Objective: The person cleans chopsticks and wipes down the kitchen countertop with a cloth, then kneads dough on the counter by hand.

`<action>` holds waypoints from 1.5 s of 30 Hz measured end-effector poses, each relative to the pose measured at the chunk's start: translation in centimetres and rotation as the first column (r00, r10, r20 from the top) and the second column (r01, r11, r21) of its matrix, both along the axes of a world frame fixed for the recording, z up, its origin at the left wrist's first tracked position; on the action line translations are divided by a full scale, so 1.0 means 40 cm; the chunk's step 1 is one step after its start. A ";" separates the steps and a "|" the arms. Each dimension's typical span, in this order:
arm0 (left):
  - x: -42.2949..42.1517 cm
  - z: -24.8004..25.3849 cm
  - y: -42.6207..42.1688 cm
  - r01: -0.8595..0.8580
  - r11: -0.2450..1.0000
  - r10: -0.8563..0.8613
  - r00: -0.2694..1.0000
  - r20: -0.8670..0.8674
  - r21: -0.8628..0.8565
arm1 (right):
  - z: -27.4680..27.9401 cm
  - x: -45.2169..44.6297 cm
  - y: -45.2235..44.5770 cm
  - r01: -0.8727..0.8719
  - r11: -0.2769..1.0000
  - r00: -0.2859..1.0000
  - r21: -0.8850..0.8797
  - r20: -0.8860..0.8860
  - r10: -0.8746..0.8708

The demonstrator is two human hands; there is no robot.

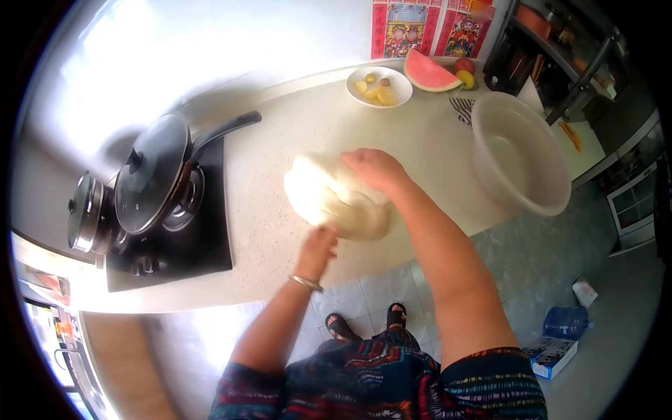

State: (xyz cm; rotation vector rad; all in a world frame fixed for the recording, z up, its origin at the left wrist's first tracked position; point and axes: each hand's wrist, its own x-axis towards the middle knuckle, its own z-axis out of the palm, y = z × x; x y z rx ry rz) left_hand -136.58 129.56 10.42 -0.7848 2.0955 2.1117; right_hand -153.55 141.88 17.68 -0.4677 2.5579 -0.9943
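A large pale lump of dough [336,199] lies on the light speckled countertop [262,168], its surface folded and uneven. My right hand [376,169] is at the dough's upper right edge, fingers bent together over it; what the fingertips grip is partly hidden. At the dough's lower left edge is my left hand [320,248], blurred, its fingers curled against the dough's rim. A bracelet circles my left wrist.
Left, a black stove [210,238] bears a lidded pan [154,175] and a small lidded pot [85,213]. Behind are a plate of food pieces [400,78] and a watermelon wedge [428,72]. A large whitish basin [518,154] stands right, near a dark shelf [553,49].
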 end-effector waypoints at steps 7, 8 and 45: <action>-0.007 0.146 -0.071 -0.219 0.487 -0.352 0.837 -0.419 -0.846 | -0.114 0.192 -0.044 0.064 0.990 0.621 -0.128 -0.771 -0.140; -0.037 0.154 -0.071 -0.299 0.390 -0.434 0.774 -0.460 -0.871 | -0.133 0.219 -0.041 0.066 0.986 0.574 -0.150 -0.803 -0.161; -0.414 0.088 -0.126 0.258 0.704 -0.305 0.951 0.046 -0.662 | -0.095 -0.121 -0.063 -0.191 0.955 0.944 0.227 -0.226 0.242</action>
